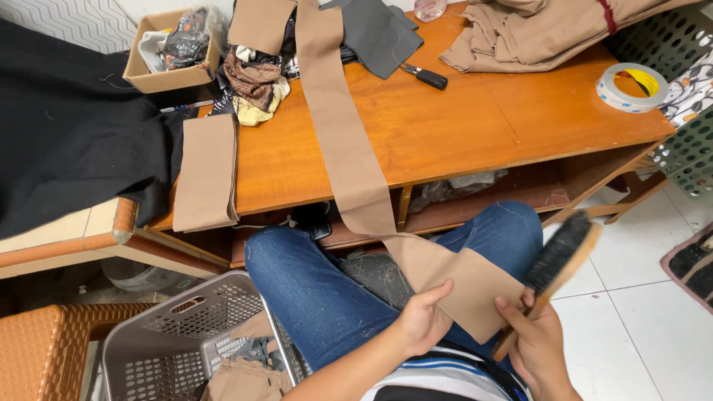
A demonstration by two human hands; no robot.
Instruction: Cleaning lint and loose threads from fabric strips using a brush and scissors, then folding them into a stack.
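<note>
Stretching lengthwise from lap to table (475, 126), tan fabric strip (349, 141), left hand (423, 319) pinching its end, right hand (538, 345) gripping brush (553, 263).

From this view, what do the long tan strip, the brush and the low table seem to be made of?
The tan strip looks like matte woven fabric: it drapes limply off the table edge.
The brush in the right hand seems to be pale wood with dark bristles; the motion blur leaves this uncertain.
The table looks like varnished orange wood, with visible grain and a slight sheen.

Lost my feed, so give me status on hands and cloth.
Left hand grips tan cloth strip on lap. Right hand holds brush, thumb on cloth edge. Nothing in the way.
</note>
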